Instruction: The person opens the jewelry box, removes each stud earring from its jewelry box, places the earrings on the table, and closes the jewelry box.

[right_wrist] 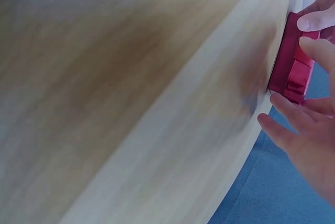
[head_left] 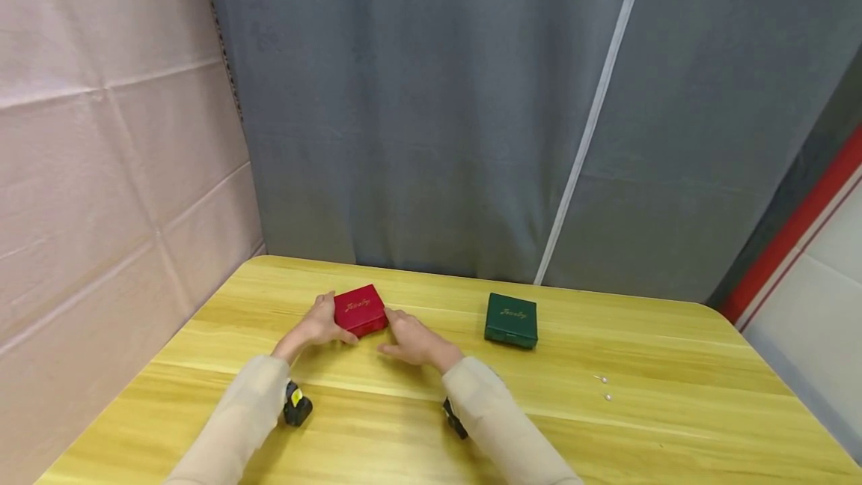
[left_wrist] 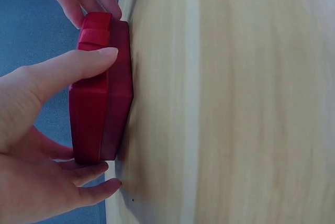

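A red jewelry box (head_left: 361, 310), lid closed and gold lettering on top, sits toward the back left of the wooden table. My left hand (head_left: 326, 323) grips it from the left; in the left wrist view the thumb (left_wrist: 89, 67) lies across its front while the fingers reach its side. From the right, my right hand (head_left: 414, 338) touches the box's right side with extended fingers, its thumb apart from the box in the head view. The right wrist view shows the right fingers (right_wrist: 293, 122) spread beside the box (right_wrist: 296, 67).
A closed green jewelry box (head_left: 512, 319) stands right of both hands. Two small pearl-like earrings (head_left: 607, 397) lie on the table (head_left: 377, 440) farther right. Behind the table's back edge hangs a grey curtain (head_left: 417, 111); a pale fabric wall (head_left: 101, 171) borders the left.
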`<control>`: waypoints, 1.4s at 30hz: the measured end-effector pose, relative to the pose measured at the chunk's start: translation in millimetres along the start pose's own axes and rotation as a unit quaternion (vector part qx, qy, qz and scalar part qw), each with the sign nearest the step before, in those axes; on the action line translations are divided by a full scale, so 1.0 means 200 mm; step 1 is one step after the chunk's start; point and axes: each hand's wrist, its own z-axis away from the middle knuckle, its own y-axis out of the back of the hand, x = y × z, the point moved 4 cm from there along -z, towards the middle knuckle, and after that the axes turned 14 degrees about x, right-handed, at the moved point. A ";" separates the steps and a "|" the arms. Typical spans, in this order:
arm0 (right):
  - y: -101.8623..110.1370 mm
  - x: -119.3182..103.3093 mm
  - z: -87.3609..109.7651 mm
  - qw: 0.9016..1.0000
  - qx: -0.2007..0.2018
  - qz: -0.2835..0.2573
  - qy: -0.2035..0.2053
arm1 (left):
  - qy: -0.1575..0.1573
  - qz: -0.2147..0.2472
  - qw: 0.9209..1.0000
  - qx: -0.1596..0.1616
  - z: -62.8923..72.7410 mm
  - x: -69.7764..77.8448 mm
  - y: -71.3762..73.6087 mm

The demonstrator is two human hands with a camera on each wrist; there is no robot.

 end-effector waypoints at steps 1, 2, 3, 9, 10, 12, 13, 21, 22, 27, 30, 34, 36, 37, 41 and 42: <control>0.00 0.00 0.00 1.000 0.006 0.002 0.003 | -0.003 -0.002 1.000 0.000 0.00 0.00 0.00; 0.01 0.00 0.00 1.000 0.012 0.003 0.006 | -0.005 -0.005 1.000 -0.001 0.00 0.00 0.00; 0.01 0.00 0.00 1.000 0.019 0.002 0.008 | -0.009 -0.007 1.000 -0.001 0.00 0.00 0.00; 0.03 0.02 0.02 0.999 0.043 -0.010 0.013 | -0.037 -0.017 0.999 0.002 0.01 0.02 -0.01; 0.03 0.02 0.02 0.999 0.044 -0.010 0.013 | -0.041 -0.019 0.999 0.003 0.01 0.03 -0.02; 0.04 0.03 0.03 0.999 0.044 -0.010 0.009 | -0.052 -0.019 0.998 0.004 0.01 0.04 -0.02; 0.04 0.04 0.04 0.999 0.044 -0.007 0.007 | -0.057 -0.018 0.998 0.003 0.01 0.04 -0.02; 0.06 0.07 0.07 0.998 0.054 0.003 0.026 | -0.083 0.005 0.996 -0.014 0.03 0.09 -0.06; 0.07 0.07 0.08 0.998 0.053 0.004 0.028 | -0.087 0.007 0.996 -0.016 0.04 0.10 -0.07; 0.09 0.09 0.10 0.999 0.040 -0.003 0.017 | -0.112 0.006 0.993 -0.027 0.04 0.15 -0.11; 0.10 0.11 0.12 1.000 0.021 -0.004 0.000 | -0.128 0.003 0.991 -0.032 0.05 0.17 -0.13; 0.11 0.14 0.15 1.000 0.000 0.007 -0.016 | -0.143 0.005 0.989 -0.043 0.07 0.21 -0.16; 0.12 0.16 0.16 1.000 -0.005 0.011 -0.015 | -0.150 0.008 0.987 -0.050 0.08 0.23 -0.17; 0.12 0.16 0.17 1.000 -0.006 0.012 -0.012 | -0.153 0.011 0.987 -0.055 0.08 0.25 -0.18; 0.13 0.17 0.20 1.000 -0.006 0.016 0.012 | -0.166 0.011 0.983 -0.073 0.11 0.29 -0.20; 0.14 0.17 0.20 1.000 -0.005 0.018 0.020 | -0.167 0.010 0.983 -0.078 0.11 0.29 -0.21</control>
